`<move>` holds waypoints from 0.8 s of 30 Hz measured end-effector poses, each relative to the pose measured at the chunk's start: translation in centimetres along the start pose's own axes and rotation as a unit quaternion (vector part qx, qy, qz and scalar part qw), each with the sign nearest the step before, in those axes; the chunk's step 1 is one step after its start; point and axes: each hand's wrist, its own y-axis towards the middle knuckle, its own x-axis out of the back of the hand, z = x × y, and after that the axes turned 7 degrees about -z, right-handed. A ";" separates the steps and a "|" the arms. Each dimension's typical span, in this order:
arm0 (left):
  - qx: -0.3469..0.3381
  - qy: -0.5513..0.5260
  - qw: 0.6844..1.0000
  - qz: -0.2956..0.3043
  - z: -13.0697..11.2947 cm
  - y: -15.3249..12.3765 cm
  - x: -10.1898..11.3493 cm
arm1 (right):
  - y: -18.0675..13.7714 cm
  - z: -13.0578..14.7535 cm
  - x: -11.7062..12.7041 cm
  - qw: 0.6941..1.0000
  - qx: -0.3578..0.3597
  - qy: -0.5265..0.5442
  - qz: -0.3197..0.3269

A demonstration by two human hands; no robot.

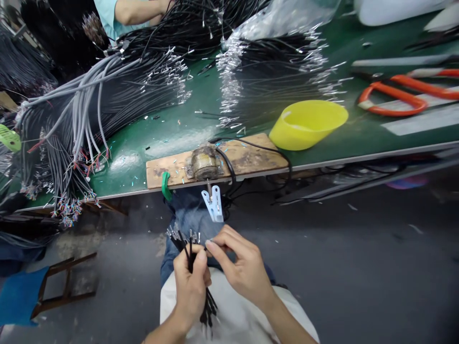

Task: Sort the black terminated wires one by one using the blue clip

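Observation:
My left hand (191, 282) is wrapped around a bundle of short black cables (208, 306). Their silvery stripped ends fan out above the fist, and the tails hang below it. Thumb and fingers of my right hand (244, 263) are pinched together beside the bundle, at the end of what looks like one black cable; its tip is mostly hidden by the fingers. Just beyond the hands, a light blue clothes peg (214, 203) is fixed on the shaft of a small motor (204, 163). The motor sits on a wooden board (251, 153) at the table edge.
Grey and black cables (118, 95) lie heaped on the green table (132, 162) at left, with more black cables (272, 81) behind. A cut yellow cup (308, 126) and orange-handled cutters (394, 98) are at right. A blue-seated chair (23, 296) stands lower left. Another person's arm (139, 10) reaches in behind.

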 end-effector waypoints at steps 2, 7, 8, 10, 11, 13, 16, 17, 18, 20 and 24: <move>0.011 -0.020 1.000 0.002 0.0 0.2 -0.1 | -0.3 -0.1 -0.4 0.999 0.025 0.015 -0.041; 0.029 -0.039 0.998 0.031 -0.2 0.8 0.1 | -0.8 -1.5 -0.6 0.972 -0.125 0.197 0.010; 0.029 -0.038 0.998 0.036 -0.3 0.8 0.2 | -0.9 -1.7 -0.6 0.957 -0.174 0.232 0.017; 0.025 -0.036 0.998 0.038 -0.5 1.0 0.3 | -0.7 -2.0 -0.4 0.931 -0.233 0.279 0.023; 0.022 -0.034 0.999 0.036 -0.5 1.1 0.3 | -0.6 -1.9 -0.2 0.927 -0.240 0.287 0.028; 0.020 -0.028 0.999 0.030 -0.6 1.2 0.4 | -0.2 -1.7 0.1 0.938 -0.211 0.272 0.041; 0.032 -0.018 0.999 0.036 -0.7 1.2 0.3 | 0.2 -1.2 0.2 0.955 -0.173 0.237 0.031; 0.033 -0.015 0.999 0.041 -0.7 1.2 0.2 | 0.2 -1.1 0.1 0.953 -0.176 0.244 0.020; 0.033 -0.013 0.998 0.042 -0.7 1.2 0.0 | 0.2 -1.0 -0.1 0.947 -0.190 0.261 0.011; 0.015 -0.008 0.999 0.030 -0.7 1.0 -0.4 | 0.0 -0.8 -0.5 0.925 -0.228 0.303 0.000; -0.064 0.026 0.997 -0.042 -0.8 0.6 -1.5 | -0.2 -0.2 -1.1 0.950 -0.170 0.255 -0.060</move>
